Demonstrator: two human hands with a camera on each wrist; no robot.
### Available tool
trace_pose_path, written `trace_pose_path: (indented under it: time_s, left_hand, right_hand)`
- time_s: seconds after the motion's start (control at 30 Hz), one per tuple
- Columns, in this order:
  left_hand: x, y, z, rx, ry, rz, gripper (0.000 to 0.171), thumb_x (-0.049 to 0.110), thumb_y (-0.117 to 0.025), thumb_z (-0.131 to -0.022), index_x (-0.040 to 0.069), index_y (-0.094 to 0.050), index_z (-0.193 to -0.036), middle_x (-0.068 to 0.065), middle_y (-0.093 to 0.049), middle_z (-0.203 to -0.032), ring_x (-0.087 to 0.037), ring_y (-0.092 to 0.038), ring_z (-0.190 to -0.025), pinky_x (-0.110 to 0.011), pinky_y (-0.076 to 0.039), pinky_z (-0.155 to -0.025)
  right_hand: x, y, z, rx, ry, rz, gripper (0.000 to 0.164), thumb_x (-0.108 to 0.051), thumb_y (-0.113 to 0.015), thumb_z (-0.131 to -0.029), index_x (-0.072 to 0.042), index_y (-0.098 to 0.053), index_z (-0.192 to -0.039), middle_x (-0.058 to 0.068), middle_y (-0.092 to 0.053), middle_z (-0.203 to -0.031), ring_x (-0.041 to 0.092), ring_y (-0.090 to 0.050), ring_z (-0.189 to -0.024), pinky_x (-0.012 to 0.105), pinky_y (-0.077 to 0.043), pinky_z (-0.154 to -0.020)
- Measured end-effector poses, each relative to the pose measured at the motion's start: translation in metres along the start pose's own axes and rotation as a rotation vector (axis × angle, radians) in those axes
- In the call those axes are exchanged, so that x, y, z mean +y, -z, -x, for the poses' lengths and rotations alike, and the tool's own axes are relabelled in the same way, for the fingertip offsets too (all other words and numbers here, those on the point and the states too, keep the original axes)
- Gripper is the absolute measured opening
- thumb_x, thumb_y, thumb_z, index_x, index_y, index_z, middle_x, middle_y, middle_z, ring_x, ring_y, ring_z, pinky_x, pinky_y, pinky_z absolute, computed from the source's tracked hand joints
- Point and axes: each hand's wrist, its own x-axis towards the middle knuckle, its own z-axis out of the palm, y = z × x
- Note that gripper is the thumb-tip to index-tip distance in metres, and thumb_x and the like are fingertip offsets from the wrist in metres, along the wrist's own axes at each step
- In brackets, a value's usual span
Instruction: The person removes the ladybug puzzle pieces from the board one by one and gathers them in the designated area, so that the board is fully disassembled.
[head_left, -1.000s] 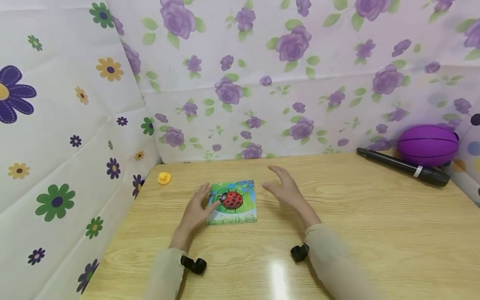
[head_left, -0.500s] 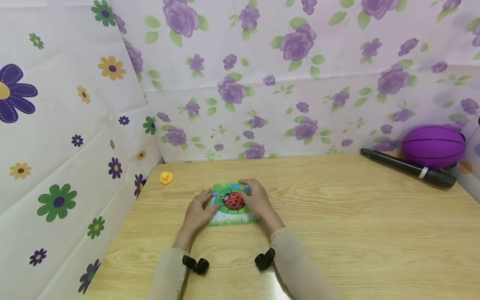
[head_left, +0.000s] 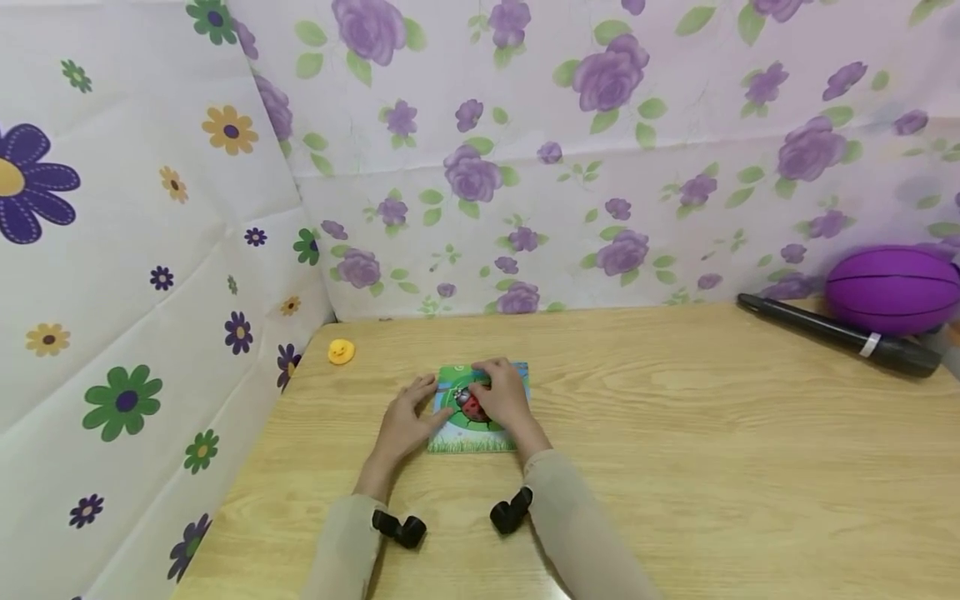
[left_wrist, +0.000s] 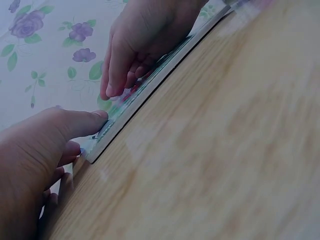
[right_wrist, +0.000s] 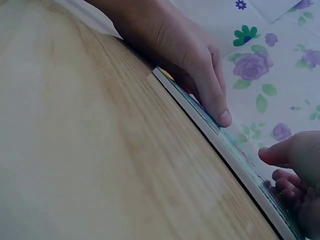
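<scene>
A square board with a red ladybug picture (head_left: pixel 472 408) lies flat on the table, its pale thick edge showing in both wrist views. My left hand (head_left: pixel 402 425) is at the board's left edge; its thumb (left_wrist: pixel 85 122) lies over the top surface while the fingers are down along the side. Over the right part of the ladybug, my right hand (head_left: pixel 504 398) rests on the board and covers some of the picture. In the right wrist view its thumb (right_wrist: pixel 280 152) stands apart from the bent fingers (right_wrist: pixel 290 187), with nothing seen between them.
A small yellow duck (head_left: pixel 341 352) sits at the back left of the wooden table (head_left: pixel 675 433). At the back right lie a long black baton-like object (head_left: pixel 832 329) and a purple ball (head_left: pixel 892 292). Flowered cloth (head_left: pixel 570 208) hangs behind and to the left.
My right hand has come in from the right and down onto the ladybug board. The left hand stays at the board's left edge. The view has shifted slightly.
</scene>
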Motion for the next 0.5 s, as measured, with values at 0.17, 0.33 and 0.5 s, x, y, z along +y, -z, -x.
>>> trace_pose_path:
  time_s: [0.17,0.33,0.5]
  left_hand:
    - [0.0011,0.0003,0.0012,0.013,-0.003,0.007,0.064,0.031,-0.071,-0.088,0.004,-0.05,-0.142,-0.009,-0.041,-0.155,-0.033,-0.024,-0.15,-0.055,-0.017,-0.123]
    - [-0.0012,-0.0019,-0.0014,0.029,-0.041,-0.002,0.062,0.027,-0.072,-0.088,0.0,-0.051,-0.14,-0.013,-0.045,-0.152,-0.036,-0.028,-0.148,-0.057,-0.018,-0.122]
    - [-0.0046,-0.004,-0.0016,0.038,-0.056,0.011,0.062,0.027,-0.073,-0.087,0.0,-0.053,-0.139,-0.013,-0.047,-0.151,-0.035,-0.03,-0.147,-0.056,-0.018,-0.123]
  right_hand:
    - [-0.001,-0.0046,-0.0015,0.001,-0.009,0.112,0.036,-0.024,-0.068,-0.091,-0.013,-0.067,-0.125,0.014,-0.056,-0.127,0.035,-0.053,-0.12,0.049,-0.049,-0.099]
    - [-0.0041,-0.0056,-0.0015,-0.013,-0.021,0.196,0.035,-0.027,-0.066,-0.092,-0.016,-0.067,-0.125,0.013,-0.054,-0.129,0.035,-0.051,-0.12,0.049,-0.048,-0.099]
    - [-0.0079,-0.0061,0.0009,-0.007,-0.013,0.251,0.032,-0.027,-0.064,-0.093,-0.017,-0.066,-0.124,0.014,-0.053,-0.128,0.033,-0.05,-0.118,0.048,-0.046,-0.1]
